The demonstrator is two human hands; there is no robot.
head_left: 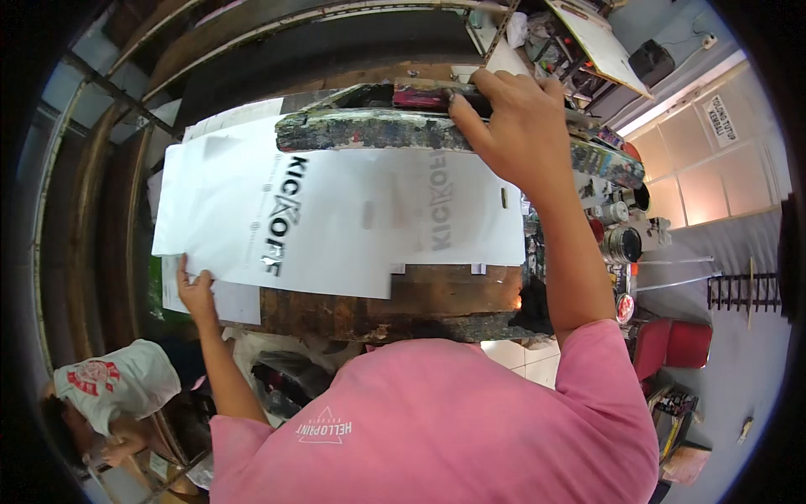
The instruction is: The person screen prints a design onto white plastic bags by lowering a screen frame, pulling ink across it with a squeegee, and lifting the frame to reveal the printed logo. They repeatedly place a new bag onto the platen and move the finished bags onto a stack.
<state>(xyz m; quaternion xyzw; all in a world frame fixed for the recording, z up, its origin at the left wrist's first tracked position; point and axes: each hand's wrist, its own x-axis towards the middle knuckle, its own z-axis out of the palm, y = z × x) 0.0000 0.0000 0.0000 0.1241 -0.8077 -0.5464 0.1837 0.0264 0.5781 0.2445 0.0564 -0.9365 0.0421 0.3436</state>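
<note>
My left hand (197, 294) pinches the near left corner of a white sheet or flat bag (218, 206) with bold black lettering. The sheet is partly lifted and slightly blurred. Beneath its right part, another white piece (483, 223) lies on the table, with faint grey lettering showing. My right hand (520, 113) grips a paint-crusted screen-printing frame (361, 133), which stands tilted up beyond the sheets. A squeegee-like bar (416, 94) with pink stains rests behind the frame's near edge, by my right thumb; whether my fingers also hold it cannot be made out.
The dark, worn wooden table (336, 307) runs along my front. More white sheets (239, 301) lie at its left. Ink tubs (621, 244) stand at the right, near a red chair (672, 346). Wooden racks (109, 193) line the left. Another person (126, 386) sits low at the left.
</note>
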